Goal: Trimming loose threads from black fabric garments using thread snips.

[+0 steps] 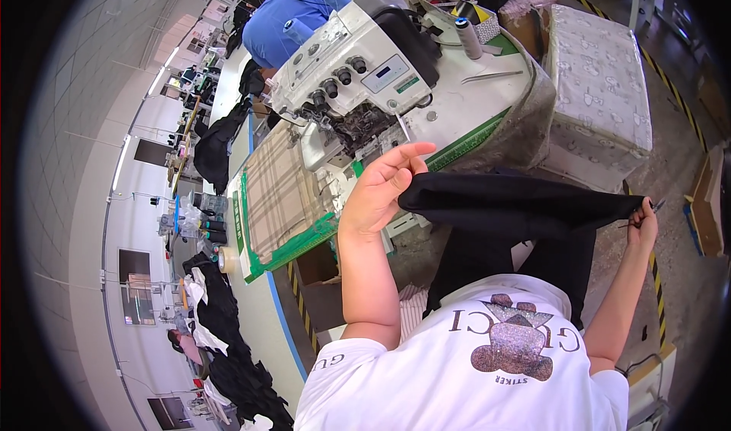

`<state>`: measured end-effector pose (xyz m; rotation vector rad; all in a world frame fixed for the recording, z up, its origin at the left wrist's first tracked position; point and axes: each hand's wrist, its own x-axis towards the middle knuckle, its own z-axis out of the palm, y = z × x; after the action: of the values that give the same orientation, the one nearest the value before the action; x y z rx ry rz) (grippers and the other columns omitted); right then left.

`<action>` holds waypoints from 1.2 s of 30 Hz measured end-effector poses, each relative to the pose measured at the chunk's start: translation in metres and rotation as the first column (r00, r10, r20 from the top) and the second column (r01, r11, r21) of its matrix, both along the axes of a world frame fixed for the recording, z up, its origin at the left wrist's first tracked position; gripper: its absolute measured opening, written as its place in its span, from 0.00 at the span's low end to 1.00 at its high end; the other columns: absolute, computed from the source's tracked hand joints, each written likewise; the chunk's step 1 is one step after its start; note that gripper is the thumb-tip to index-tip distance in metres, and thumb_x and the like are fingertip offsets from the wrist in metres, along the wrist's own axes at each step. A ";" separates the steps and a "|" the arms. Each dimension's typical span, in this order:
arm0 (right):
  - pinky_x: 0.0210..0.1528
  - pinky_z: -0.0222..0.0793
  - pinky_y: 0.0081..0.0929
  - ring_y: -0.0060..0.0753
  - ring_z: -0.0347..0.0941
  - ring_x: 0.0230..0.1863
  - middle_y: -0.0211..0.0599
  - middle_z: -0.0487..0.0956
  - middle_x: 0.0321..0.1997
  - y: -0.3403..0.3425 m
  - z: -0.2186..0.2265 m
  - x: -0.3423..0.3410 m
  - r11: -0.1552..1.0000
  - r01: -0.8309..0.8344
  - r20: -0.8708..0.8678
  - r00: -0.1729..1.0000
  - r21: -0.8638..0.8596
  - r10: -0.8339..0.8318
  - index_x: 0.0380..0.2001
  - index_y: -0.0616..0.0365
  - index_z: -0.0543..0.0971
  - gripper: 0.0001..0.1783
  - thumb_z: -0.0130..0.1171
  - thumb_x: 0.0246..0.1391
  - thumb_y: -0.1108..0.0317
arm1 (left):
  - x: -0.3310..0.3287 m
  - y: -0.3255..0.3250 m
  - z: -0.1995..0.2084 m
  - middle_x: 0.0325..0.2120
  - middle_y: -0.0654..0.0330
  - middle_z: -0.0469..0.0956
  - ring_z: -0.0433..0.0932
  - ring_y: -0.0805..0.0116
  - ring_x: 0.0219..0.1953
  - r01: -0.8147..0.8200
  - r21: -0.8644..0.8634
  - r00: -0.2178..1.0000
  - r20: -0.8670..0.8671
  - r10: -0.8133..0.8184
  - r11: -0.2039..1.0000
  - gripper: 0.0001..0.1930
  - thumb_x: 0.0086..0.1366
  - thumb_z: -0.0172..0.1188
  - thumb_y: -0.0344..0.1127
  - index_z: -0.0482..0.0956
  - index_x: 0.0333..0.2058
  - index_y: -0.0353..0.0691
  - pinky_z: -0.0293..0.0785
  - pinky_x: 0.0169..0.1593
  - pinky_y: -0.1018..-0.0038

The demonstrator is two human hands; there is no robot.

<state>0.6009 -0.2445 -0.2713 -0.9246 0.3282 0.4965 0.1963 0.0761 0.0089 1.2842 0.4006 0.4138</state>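
A long piece of black cloth (518, 201) stretches between my two hands, over my lap. At its left end, my left hand (381, 191) has the cloth at the thumb and palm, with the upper fingers reaching out toward the sewing machine. Its grip is partly hidden by the hand itself. Farther right, my right hand (644, 224) pinches the other end of the cloth. A small dark pointed thing sticks out beside those fingers, too small to name. In front of my left hand stands a white overlock sewing machine (358, 69) with several dark knobs.
Tweezers (491, 75) and a grey thread cone (468, 39) are on the machine table, edged with green tape. A box covered in patterned plastic (598, 88) stands to its right. Beyond the machine sits a person in blue (282, 23). Black garments (236, 355) lie along the left table.
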 end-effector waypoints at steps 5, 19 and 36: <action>0.18 0.48 0.15 0.16 0.51 0.15 0.19 0.60 0.14 0.003 0.005 -0.004 1.000 -0.007 0.005 1.000 0.003 0.007 0.27 0.53 0.73 0.04 0.56 0.55 0.70 | -0.002 0.002 -0.003 0.31 0.70 0.69 0.66 0.83 0.34 0.004 0.014 1.000 -0.012 -0.004 1.000 0.30 0.56 0.64 0.45 0.69 0.53 0.34 0.60 0.39 0.87; 0.13 0.46 0.14 0.14 0.54 0.14 0.21 0.63 0.17 0.021 0.025 -0.027 0.953 0.129 0.168 0.982 -0.275 -0.085 0.37 0.58 0.73 0.10 0.53 0.51 0.79 | 0.013 -0.022 0.011 0.30 0.68 0.72 0.69 0.82 0.34 -0.112 0.307 0.987 -0.073 0.140 0.945 0.24 0.51 0.58 0.18 0.71 0.50 0.35 0.64 0.38 0.86; 0.29 0.62 0.14 0.15 0.68 0.24 0.30 0.75 0.23 0.140 0.238 -0.223 0.603 -0.792 0.540 0.468 -0.095 0.700 0.32 0.62 0.72 0.04 0.47 0.58 0.74 | 0.021 -0.033 -0.018 0.11 0.73 0.68 0.63 0.72 0.27 -0.505 0.503 0.810 0.557 0.184 0.702 0.05 0.53 0.64 0.30 0.75 0.23 0.46 0.58 0.31 0.77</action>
<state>0.3783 -0.1048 -0.0334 -0.9675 -0.6951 1.0396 0.2173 0.0433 -0.0087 1.6996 0.0765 1.2635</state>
